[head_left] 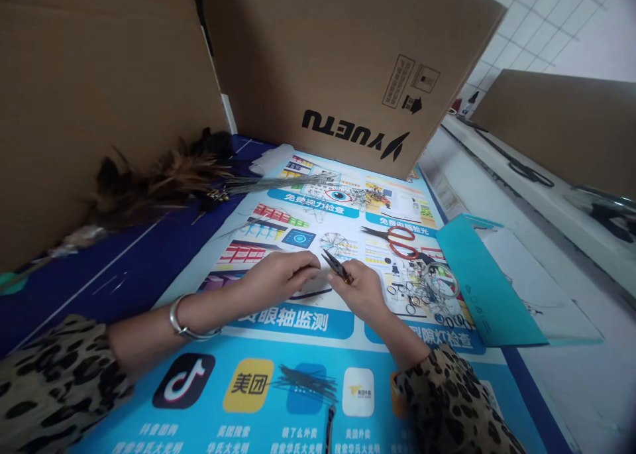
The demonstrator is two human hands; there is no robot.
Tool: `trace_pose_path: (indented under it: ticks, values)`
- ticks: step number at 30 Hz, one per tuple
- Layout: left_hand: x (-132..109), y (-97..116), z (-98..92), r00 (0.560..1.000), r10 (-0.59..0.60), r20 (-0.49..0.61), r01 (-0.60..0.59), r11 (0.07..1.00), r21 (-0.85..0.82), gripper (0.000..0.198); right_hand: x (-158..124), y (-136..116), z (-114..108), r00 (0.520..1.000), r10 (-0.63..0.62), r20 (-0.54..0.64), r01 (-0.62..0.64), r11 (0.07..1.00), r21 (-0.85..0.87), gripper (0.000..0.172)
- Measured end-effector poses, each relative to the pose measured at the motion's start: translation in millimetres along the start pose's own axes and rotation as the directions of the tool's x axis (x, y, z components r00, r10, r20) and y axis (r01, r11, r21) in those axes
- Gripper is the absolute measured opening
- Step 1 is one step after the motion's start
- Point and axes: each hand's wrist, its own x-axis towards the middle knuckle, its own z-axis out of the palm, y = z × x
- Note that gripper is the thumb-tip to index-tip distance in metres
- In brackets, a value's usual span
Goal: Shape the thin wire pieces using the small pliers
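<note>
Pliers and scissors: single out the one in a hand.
The pliers, gripped in the right hand; the scissors, with red-orange handles, lie on the printed sheet, no hand on them.

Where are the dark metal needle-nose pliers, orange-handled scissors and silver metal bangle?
Dark metal needle-nose pliers (pixel 336 265): head view, near pivot.
Orange-handled scissors (pixel 389 234): head view, blade-handle joint.
Silver metal bangle (pixel 173 317): head view, outer curve.

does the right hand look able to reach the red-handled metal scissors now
Likely yes: the red-handled scissors lie just beyond the right hand, and nothing seems to block the way. That hand holds dark-nosed metal pliers, though, so it would probably need to put them down first.
</note>
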Motion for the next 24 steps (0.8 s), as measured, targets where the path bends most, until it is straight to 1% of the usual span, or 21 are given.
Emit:
trace_pose_path:
  ticks: [1,3,5,7,11,13,16,19,20,21,22,24]
  values:
    - [1.0,-0.1,-1.3,1.000,-0.006,0.009,0.007,0.998,-0.058,0.019,-0.1,-0.3,-0.2,1.000,-0.003,0.002,0.003,1.000,0.011,0.027]
    - [2.5,-0.2,-3.3,1.000,-0.012,0.018,0.014,0.994,-0.110,0.020,-0.7,-1.5,-0.6,1.000,-0.009,-0.005,0.009,0.999,0.048,0.026]
    - [3.2,-0.4,-4.1,1.000,-0.002,0.008,0.003,0.996,-0.086,0.020,-1.5,-3.7,-0.9,1.000,-0.024,-0.019,0.026,0.993,0.114,0.024]
    - [3.0,-0.9,-3.7,1.000,0.019,-0.018,-0.020,1.000,-0.017,0.021,-2.8,-6.8,-1.4,0.998,-0.050,-0.022,0.054,0.980,0.193,0.020]
    - [0.6,-3.5,-1.5,0.998,0.052,-0.027,-0.049,0.993,0.104,0.024,-5.6,-12.6,-2.5,0.996,-0.084,0.006,0.079,0.953,0.293,0.010]
    - [-0.3,-4.8,-1.2,0.998,0.064,-0.025,-0.061,0.992,0.108,0.024,-6.4,-14.2,-3.1,0.996,-0.087,0.020,0.076,0.947,0.311,0.010]
    - [0.0,-4.7,-1.6,0.997,0.075,-0.037,-0.073,0.996,0.055,0.023,-6.4,-15.8,-3.9,0.997,-0.077,0.023,0.066,0.949,0.308,0.011]
    - [2.2,-1.6,-1.3,0.998,0.034,-0.061,-0.039,0.996,-0.078,0.020,-6.1,-19.6,-3.9,0.998,-0.061,0.021,0.052,0.950,0.308,0.017]
    - [3.0,-0.2,-0.9,0.998,-0.009,-0.064,-0.002,0.986,-0.168,0.019,-6.4,-21.6,-3.6,0.998,-0.058,0.023,0.048,0.947,0.317,0.018]
    - [3.7,1.4,-0.3,0.996,-0.069,-0.055,0.051,0.956,-0.290,0.017,-6.8,-24.0,-3.2,0.998,-0.054,0.025,0.043,0.943,0.331,0.017]
    - [4.1,2.9,0.3,0.990,-0.139,-0.028,0.114,0.895,-0.432,0.016,-7.3,-26.3,-2.7,0.999,-0.048,0.025,0.037,0.937,0.349,0.016]
    - [4.2,5.8,1.3,0.965,-0.252,0.077,0.235,0.691,-0.683,0.019,-8.9,-30.7,-1.6,1.000,-0.027,0.010,0.021,0.921,0.390,0.011]
